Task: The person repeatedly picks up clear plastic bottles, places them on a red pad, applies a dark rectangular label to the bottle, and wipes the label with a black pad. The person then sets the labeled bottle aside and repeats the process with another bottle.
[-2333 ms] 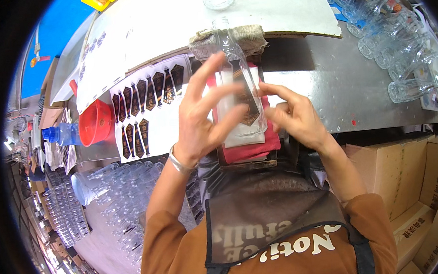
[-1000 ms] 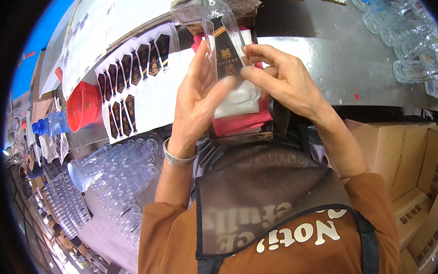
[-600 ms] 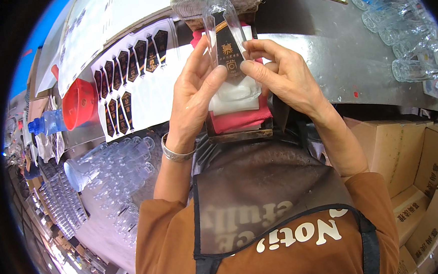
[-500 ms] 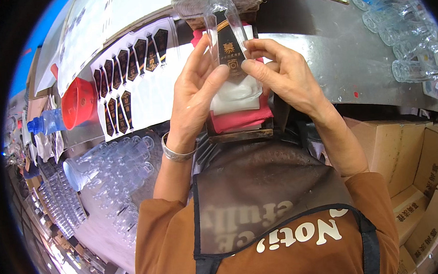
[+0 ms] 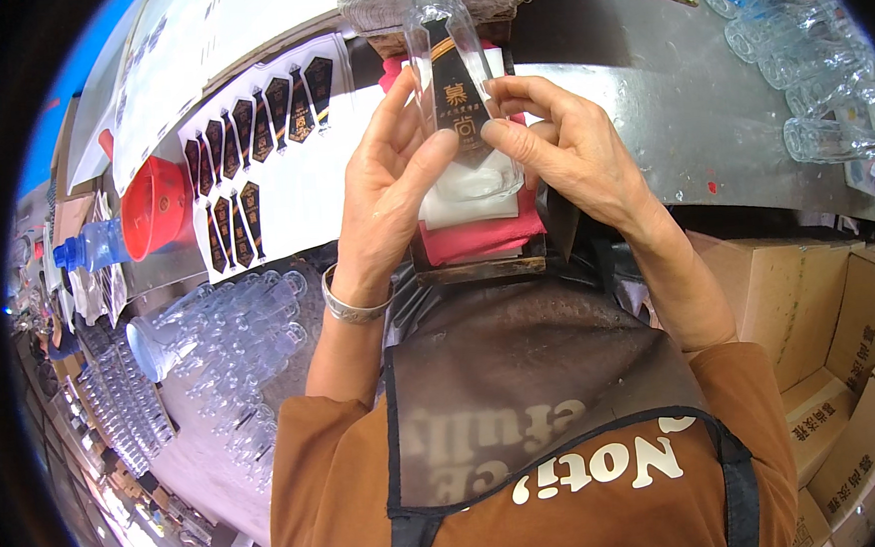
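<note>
The tall clear glass bottle with a dark pointed label (image 5: 458,92) stands held over the folded red and white cloths (image 5: 479,221) on the grey metal desk (image 5: 669,129). Left hand (image 5: 387,191) and right hand (image 5: 560,146) each have their grip closed on its sides, thumbs pressing the label. It looks rigid, slick and breakable, best gripped at the flat sides. Sheets of spare dark labels (image 5: 250,155) lie left; clear empty bottles (image 5: 805,60) crowd right.

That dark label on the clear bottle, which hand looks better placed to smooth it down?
Probably the right hand: its fingertips lie on the dark label. The left hand wraps the clear bottle from the side, steadying it.
</note>
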`<act>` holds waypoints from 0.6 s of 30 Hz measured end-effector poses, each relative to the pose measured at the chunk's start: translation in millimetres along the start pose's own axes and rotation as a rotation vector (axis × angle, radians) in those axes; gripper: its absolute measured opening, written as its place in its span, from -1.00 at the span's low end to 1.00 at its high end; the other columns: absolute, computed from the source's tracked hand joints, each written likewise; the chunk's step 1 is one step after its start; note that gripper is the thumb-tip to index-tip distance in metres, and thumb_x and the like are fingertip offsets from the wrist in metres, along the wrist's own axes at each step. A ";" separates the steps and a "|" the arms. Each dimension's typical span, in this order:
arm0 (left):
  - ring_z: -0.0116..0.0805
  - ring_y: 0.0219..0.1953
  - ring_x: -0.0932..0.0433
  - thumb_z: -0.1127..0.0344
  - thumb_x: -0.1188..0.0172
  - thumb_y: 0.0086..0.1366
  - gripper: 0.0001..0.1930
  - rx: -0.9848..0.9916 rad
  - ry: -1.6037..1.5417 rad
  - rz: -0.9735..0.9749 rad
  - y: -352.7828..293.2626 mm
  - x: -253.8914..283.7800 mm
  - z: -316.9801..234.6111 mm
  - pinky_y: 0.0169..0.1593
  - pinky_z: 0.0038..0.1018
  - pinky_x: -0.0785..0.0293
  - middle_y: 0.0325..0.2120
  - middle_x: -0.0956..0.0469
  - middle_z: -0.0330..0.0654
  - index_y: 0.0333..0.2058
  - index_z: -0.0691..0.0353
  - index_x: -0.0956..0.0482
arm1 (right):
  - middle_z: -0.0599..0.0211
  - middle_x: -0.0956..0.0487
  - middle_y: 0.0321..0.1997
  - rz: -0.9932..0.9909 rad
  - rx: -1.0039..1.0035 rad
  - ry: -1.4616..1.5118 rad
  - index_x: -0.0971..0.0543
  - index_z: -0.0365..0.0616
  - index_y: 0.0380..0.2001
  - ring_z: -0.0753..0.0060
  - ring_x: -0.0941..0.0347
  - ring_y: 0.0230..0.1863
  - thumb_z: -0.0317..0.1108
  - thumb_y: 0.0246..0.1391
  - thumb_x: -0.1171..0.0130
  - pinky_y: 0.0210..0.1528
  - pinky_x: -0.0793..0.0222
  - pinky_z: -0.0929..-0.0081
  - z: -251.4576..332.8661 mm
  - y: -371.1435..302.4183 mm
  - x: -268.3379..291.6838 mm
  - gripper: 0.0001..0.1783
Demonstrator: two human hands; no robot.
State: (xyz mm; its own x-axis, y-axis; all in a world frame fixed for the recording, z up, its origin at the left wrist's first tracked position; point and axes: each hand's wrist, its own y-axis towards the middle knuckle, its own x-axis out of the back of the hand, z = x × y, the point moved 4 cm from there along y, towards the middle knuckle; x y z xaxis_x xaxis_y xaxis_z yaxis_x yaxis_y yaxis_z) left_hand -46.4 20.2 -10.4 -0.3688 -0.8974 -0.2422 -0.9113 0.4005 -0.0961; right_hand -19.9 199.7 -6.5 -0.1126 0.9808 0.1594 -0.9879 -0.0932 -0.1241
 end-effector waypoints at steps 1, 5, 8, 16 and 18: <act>-0.18 0.31 -0.35 0.46 -0.18 0.39 -0.30 -0.001 -0.002 0.001 0.0 -0.2 0.1 0.34 -0.33 -0.29 0.29 -0.31 0.16 0.39 0.46 -0.05 | 0.19 -0.58 -0.08 0.001 0.000 -0.003 -0.43 -0.41 0.17 0.74 -0.42 -0.46 -0.23 0.26 -0.26 -0.43 -0.37 0.70 0.1 -0.2 0.3 -0.44; -0.18 0.32 -0.34 0.46 -0.18 0.39 -0.30 -0.001 -0.007 0.002 -0.7 -0.4 0.4 0.35 -0.32 -0.28 0.29 -0.31 0.15 0.40 0.45 -0.05 | 0.20 -0.58 -0.06 0.000 -0.014 0.001 -0.43 -0.41 0.18 0.75 -0.41 -0.46 -0.22 0.25 -0.27 -0.42 -0.37 0.70 -0.3 -0.3 0.1 -0.43; -0.17 0.33 -0.32 0.50 -0.17 0.38 -0.30 0.010 0.006 0.010 -0.9 0.5 2.1 0.36 -0.30 -0.26 0.31 -0.28 0.14 0.40 0.46 -0.04 | 0.11 -0.70 -0.18 -0.054 0.006 -0.012 -0.53 -0.42 0.06 0.61 -0.54 -0.43 -0.12 0.17 -0.31 -0.29 -0.48 0.54 -5.0 0.0 2.0 -0.42; -0.16 0.27 -0.41 0.48 -0.25 0.32 -0.26 -0.191 0.255 -0.080 -0.9 -5.9 2.2 0.29 -0.32 -0.35 0.30 -0.32 0.14 0.39 0.41 -0.10 | 0.22 -0.67 -0.14 -0.503 -0.137 0.749 -0.54 -0.32 0.02 0.61 -0.54 -0.24 -0.17 0.34 -0.11 -0.23 -0.49 0.62 -79.0 29.5 68.3 -0.59; -0.18 0.27 -0.42 0.46 -0.25 0.30 -0.26 -0.254 0.310 -0.102 0.3 -2.9 4.9 0.28 -0.34 -0.35 0.28 -0.35 0.17 0.39 0.43 -0.11 | 0.27 -0.66 -0.14 -0.527 -0.077 0.841 -0.54 -0.31 0.02 0.58 -0.56 -0.20 -0.17 0.34 -0.12 -0.16 -0.50 0.61 -74.2 40.1 67.1 -0.60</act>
State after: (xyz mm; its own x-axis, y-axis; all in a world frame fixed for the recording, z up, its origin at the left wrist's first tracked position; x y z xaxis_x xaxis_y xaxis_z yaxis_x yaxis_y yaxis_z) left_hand -44.7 23.8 -14.5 -0.2765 -0.9590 0.0627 -0.9479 0.2828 0.1464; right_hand -59.1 274.5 -73.5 0.4806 0.6985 -0.5302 -0.8768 0.3717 -0.3051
